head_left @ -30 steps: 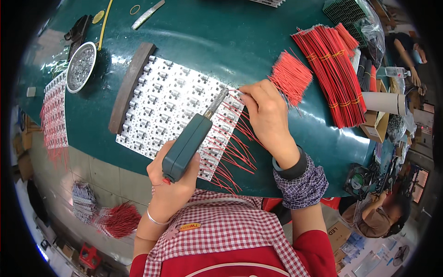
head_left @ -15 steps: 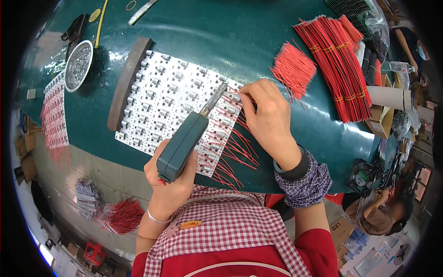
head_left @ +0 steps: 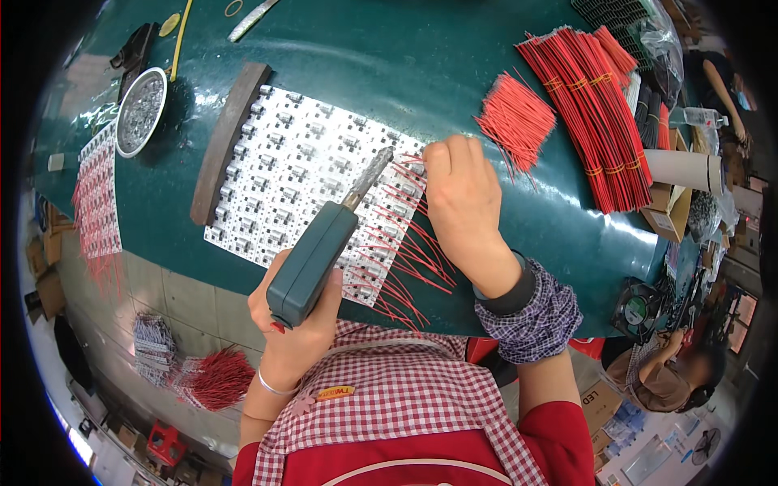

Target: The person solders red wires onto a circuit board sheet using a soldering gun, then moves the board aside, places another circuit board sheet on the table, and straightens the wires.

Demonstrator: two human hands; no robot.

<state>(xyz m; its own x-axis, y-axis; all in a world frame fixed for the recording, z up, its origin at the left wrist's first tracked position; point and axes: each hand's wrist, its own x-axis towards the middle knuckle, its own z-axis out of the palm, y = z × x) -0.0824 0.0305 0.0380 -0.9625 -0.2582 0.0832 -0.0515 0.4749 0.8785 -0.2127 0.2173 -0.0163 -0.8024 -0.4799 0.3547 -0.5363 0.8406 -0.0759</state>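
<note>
My left hand (head_left: pixel 301 312) grips a dark green soldering iron (head_left: pixel 312 263) with a metal tip pointing up and right. That tip is over the upper right part of a white panel of small circuit boards (head_left: pixel 304 162). Thin red wires (head_left: pixel 417 243) stick out along the panel's right side. Beside its upper right corner, my right hand (head_left: pixel 464 202) is closed with its back facing up. Several red wire ends run up to its fingers, but the fingertips are hidden, so I cannot tell what they hold. A dark bar (head_left: pixel 231 146) lies along the panel's left edge.
A loose pile of short red wires (head_left: pixel 519 121) and tied red wire bundles (head_left: pixel 587 117) lie to the right. At the left are a white bowl of grey bits (head_left: pixel 140 113) and another wired panel (head_left: pixel 97 190). A small fan (head_left: pixel 636 309) stands at the right table edge.
The soldering iron has drawn back slightly down and left. My right hand has turned over from a visible pinch on a red wire, so its fingertips no longer show.
</note>
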